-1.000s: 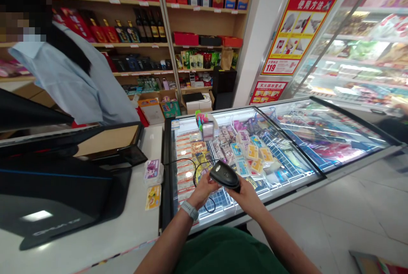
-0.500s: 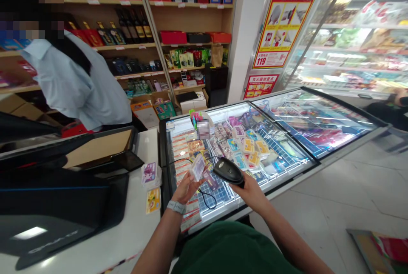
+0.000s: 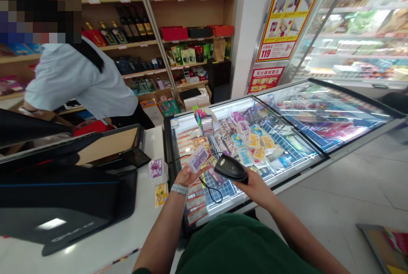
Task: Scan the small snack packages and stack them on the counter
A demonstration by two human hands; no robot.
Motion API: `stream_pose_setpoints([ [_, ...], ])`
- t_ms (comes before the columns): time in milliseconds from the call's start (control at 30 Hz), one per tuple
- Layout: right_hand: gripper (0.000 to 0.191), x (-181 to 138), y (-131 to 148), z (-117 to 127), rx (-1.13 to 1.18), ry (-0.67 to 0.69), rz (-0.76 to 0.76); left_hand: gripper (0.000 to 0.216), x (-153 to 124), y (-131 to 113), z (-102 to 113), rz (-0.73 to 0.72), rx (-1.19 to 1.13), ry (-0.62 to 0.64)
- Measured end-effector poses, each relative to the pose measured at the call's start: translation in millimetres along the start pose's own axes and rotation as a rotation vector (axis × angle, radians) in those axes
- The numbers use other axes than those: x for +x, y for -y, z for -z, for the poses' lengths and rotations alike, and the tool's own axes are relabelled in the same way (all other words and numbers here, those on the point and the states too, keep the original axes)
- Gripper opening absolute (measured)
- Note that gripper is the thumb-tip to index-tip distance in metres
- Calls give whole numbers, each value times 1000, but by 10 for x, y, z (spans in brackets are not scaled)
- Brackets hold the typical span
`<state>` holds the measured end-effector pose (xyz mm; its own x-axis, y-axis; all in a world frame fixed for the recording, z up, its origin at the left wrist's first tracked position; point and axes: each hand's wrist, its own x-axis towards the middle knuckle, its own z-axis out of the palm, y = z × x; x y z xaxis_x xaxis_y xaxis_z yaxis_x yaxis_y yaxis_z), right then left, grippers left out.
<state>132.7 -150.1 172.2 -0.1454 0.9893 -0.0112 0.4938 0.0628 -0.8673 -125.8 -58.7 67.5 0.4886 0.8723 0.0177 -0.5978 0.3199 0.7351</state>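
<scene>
1. Purple-labelled clear plastic pack [image 3: 198, 159]: up in the left hand [image 3: 185, 177], above the freezer's glass, printed face tilted upward. Fingers closed on its lower edge, most of the label uncovered.
2. Black handheld barcode scanner [image 3: 230, 167]: in the right hand [image 3: 253, 184], fingers wrapped about its rear end, exact grip partly hidden. Nose toward the pack – near it, apart.
3. Handling, my judgement: pinch by the rim, keep fingertips off any code, turn the coded face square to the scanner's nose, hold both steady. Barcode not discernible from here.
4. Black cord [image 3: 213, 199]: loops below the scanner; best kept slack, clear of the pack.
5. Chest freezer [image 3: 296, 177]: beneath both hands, packs inside.
6. Counter [image 3: 146, 227], left: purple-labelled packs [image 3: 157, 169], yellow-labelled pack [image 3: 161, 194] just beside – label colours worth checking.
</scene>
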Motion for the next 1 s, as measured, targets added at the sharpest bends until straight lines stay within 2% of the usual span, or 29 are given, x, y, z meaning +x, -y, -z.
stream_pose_setpoints([
  [100, 40, -12, 37, 31, 4, 8, -9, 94, 28, -23, -3, -6, 8, -4],
  [367, 42, -24, 76, 88, -15, 6, 14, 87, 41, -94, -6, -65, -38, 118],
  [667, 35, -48, 58, 68, 0, 15, 6, 89, 46, -136, 3, -94, -15, 68],
  [1000, 40, -50, -6, 54, 16, 20, 0, 94, 49, -166, 2, -95, 18, 66],
])
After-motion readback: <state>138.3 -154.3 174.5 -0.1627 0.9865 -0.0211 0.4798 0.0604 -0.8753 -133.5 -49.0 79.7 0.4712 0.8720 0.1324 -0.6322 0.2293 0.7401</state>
